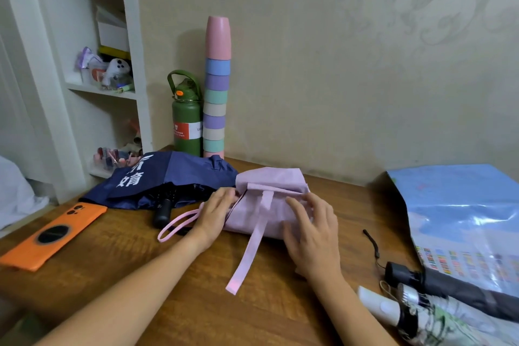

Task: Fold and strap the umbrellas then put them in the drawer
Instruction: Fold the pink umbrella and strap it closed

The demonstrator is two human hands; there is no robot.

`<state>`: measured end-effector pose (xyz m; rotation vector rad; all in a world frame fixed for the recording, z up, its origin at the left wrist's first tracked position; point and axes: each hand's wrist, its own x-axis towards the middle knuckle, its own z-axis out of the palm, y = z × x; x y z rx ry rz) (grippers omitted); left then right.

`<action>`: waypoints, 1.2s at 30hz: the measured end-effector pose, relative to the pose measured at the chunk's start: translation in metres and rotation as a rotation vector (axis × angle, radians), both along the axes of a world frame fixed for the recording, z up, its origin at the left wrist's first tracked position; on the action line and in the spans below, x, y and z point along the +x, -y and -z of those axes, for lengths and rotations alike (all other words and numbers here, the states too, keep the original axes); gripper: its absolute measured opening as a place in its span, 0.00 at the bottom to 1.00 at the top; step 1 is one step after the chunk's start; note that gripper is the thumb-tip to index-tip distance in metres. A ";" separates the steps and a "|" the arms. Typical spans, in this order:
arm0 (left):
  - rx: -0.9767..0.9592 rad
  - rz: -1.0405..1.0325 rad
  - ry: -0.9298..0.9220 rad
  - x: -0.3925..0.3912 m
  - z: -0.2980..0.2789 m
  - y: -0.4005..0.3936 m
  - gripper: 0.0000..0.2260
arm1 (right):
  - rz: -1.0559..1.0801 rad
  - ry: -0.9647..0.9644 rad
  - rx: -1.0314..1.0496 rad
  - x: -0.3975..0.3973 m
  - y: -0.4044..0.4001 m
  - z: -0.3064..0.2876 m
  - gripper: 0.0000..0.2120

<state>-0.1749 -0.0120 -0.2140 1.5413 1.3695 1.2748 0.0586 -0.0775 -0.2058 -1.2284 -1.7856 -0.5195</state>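
Observation:
A pink umbrella (266, 185) lies collapsed on the wooden desk (196, 289), its canopy loosely bunched. Its long pink strap (250, 250) trails toward me, unfastened. A pink wrist loop (177, 223) sticks out at its left end. My left hand (216, 213) rests flat on the umbrella's left end. My right hand (311, 230) presses on its right part, fingers relaxed. A navy umbrella (168, 177) with white characters lies loose behind, its black handle (163, 212) pointing toward me. At the right lie a black-handled umbrella (449, 286) and a white floral one (421, 317).
An orange phone (53, 233) lies at the desk's left. A green bottle (186, 118) and a tall stack of coloured cups (216, 87) stand against the wall. A white shelf unit (112, 87) is at the left. A blue plastic sheet (463, 219) covers the right umbrellas.

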 end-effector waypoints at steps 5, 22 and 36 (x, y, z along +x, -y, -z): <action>-0.011 -0.013 0.015 0.001 -0.002 0.002 0.20 | 0.110 -0.142 -0.136 -0.001 -0.003 0.004 0.34; 0.108 0.078 -0.227 0.000 -0.005 0.003 0.20 | -0.505 0.055 -0.485 -0.001 0.009 0.002 0.05; 0.337 -0.083 -0.421 0.001 0.014 -0.010 0.15 | -0.410 -0.061 -0.676 0.006 0.001 0.012 0.13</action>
